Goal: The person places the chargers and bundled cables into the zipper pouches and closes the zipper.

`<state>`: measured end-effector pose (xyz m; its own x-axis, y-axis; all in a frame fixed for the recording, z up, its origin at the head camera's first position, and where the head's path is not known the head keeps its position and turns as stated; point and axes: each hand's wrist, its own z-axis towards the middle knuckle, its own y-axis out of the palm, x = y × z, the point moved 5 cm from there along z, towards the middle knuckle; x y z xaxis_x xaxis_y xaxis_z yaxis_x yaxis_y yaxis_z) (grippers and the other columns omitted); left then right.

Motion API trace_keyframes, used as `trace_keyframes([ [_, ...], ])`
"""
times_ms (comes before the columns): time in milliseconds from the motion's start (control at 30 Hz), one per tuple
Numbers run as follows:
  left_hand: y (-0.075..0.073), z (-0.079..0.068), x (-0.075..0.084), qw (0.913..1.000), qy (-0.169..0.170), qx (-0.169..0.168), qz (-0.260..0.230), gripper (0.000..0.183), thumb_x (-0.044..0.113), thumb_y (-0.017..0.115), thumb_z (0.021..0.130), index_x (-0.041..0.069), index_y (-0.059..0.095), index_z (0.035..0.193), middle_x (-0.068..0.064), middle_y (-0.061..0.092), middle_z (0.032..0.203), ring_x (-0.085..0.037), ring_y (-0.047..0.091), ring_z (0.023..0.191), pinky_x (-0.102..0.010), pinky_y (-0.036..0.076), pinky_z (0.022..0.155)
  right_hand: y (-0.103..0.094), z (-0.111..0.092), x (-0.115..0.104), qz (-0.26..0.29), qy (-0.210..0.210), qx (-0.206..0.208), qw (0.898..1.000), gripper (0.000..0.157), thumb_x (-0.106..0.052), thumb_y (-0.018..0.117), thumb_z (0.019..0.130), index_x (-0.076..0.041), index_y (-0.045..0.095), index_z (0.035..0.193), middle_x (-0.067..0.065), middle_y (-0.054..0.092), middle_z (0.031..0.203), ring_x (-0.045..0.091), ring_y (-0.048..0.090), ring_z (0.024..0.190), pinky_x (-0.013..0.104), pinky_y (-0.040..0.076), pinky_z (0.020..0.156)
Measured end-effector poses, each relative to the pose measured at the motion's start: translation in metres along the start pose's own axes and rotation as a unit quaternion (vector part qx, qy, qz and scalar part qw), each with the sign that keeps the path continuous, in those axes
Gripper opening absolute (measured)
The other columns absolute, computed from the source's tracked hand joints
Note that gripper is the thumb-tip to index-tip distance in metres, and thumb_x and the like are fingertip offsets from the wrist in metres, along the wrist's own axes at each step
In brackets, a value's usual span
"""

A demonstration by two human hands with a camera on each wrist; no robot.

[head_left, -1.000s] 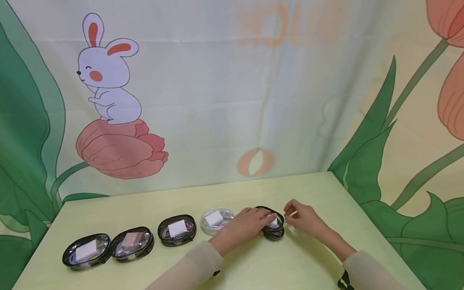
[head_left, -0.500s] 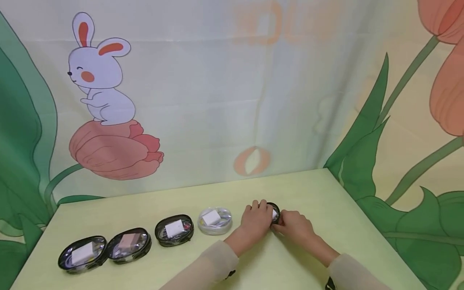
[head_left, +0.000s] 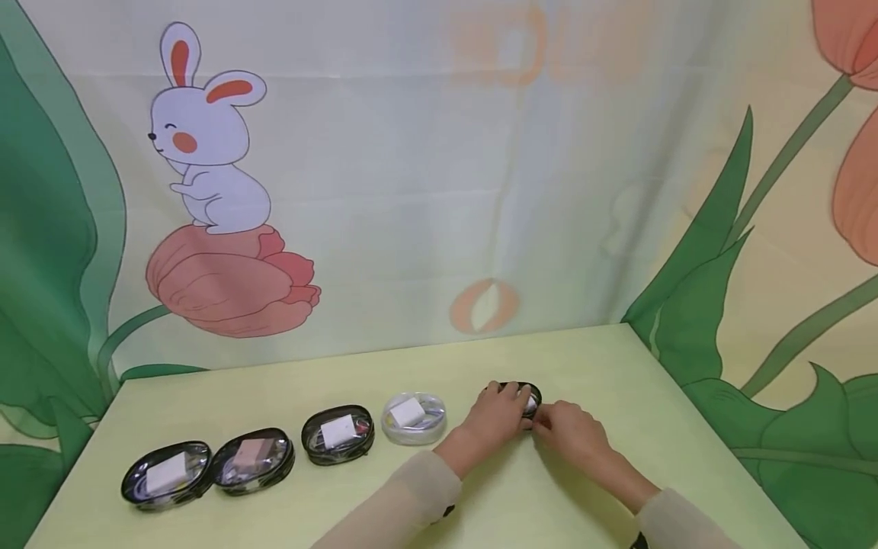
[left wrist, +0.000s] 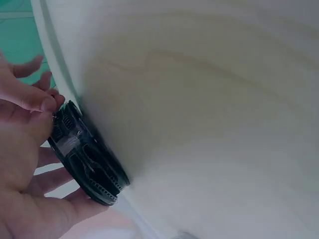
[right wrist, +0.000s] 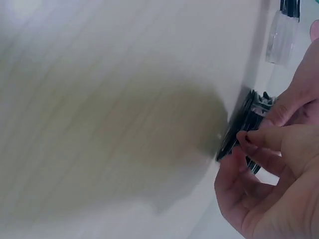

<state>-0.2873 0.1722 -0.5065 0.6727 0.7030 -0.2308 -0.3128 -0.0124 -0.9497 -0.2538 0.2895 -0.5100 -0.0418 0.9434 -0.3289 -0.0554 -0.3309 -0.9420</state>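
Observation:
My left hand (head_left: 495, 415) lies over a small oval clear pouch with black zip edging (head_left: 533, 402) and grips it. In the left wrist view the fingers of the left hand (left wrist: 30, 194) wrap round the pouch (left wrist: 89, 157), whose zip side shows. My right hand (head_left: 572, 435) is at the pouch's right end, its thumb and fingertip pinching the zipper pull. The pull itself is mostly hidden by the fingers. In the right wrist view the right hand (right wrist: 279, 184) pinches at the edge of the pouch (right wrist: 241, 122).
Left of the hands, a row of similar pouches lies on the pale green table (head_left: 576, 358): a white-edged pouch (head_left: 414, 435), a black-edged one (head_left: 338, 450), one with a pinkish block (head_left: 252, 482) and another black-edged pouch (head_left: 167, 499). A printed curtain (head_left: 384, 191) hangs behind.
My right hand has come in from the right to the pouch's end and now pinches there. The left hand has shifted its hold, and the pouch has moved slightly back on the table.

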Motion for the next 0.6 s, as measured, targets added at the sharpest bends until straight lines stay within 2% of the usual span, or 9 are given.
trace_keyframes([
  [67,0.001,0.001,0.002,0.9998,-0.005,0.001,0.018,0.050,0.052,0.053,0.101,0.017,0.059,0.135,0.001,0.064,0.118,-0.018,0.059,0.102,-0.028,0.052,0.085,-0.002,-0.002,-0.002,-0.032,-0.029,0.011,0.999,0.013,-0.020,0.073,0.094,-0.018,0.071,0.082,0.001,0.058,0.082,0.018,0.053,0.068,0.034,0.044,0.051],
  [167,0.002,0.001,0.006,0.9995,-0.015,-0.019,0.019,0.046,0.052,0.052,0.101,0.021,0.061,0.135,0.004,0.065,0.119,-0.018,0.059,0.103,-0.029,0.053,0.084,-0.005,-0.006,-0.001,-0.090,-0.078,0.043,0.992,0.006,-0.017,0.076,0.092,-0.016,0.075,0.086,0.007,0.059,0.096,0.026,0.056,0.082,0.040,0.051,0.057],
  [300,0.000,-0.002,0.009,0.9992,-0.005,-0.041,0.004,0.043,0.049,0.053,0.102,0.025,0.062,0.137,0.006,0.066,0.124,-0.020,0.060,0.109,-0.033,0.054,0.089,-0.010,-0.005,0.009,-0.152,-0.105,0.084,0.979,0.007,-0.015,0.078,0.089,-0.018,0.075,0.084,0.009,0.058,0.107,0.036,0.055,0.098,0.050,0.053,0.067],
  [467,-0.002,-0.006,0.006,0.9977,0.064,-0.022,0.008,0.041,0.044,0.053,0.103,0.025,0.061,0.138,0.006,0.065,0.131,-0.019,0.060,0.115,-0.033,0.052,0.096,-0.012,0.011,0.023,-0.178,-0.127,0.105,0.970,0.008,-0.018,0.079,0.088,-0.022,0.074,0.084,0.010,0.059,0.116,0.041,0.054,0.111,0.059,0.051,0.076],
  [600,0.000,-0.007,0.000,0.9927,0.112,-0.040,-0.022,0.043,0.039,0.051,0.104,0.027,0.057,0.145,0.006,0.058,0.145,-0.019,0.056,0.129,-0.036,0.048,0.104,-0.009,0.028,0.026,-0.175,-0.162,0.108,0.965,0.009,-0.019,0.078,0.089,-0.025,0.073,0.084,0.009,0.059,0.121,0.042,0.054,0.116,0.063,0.050,0.083],
])
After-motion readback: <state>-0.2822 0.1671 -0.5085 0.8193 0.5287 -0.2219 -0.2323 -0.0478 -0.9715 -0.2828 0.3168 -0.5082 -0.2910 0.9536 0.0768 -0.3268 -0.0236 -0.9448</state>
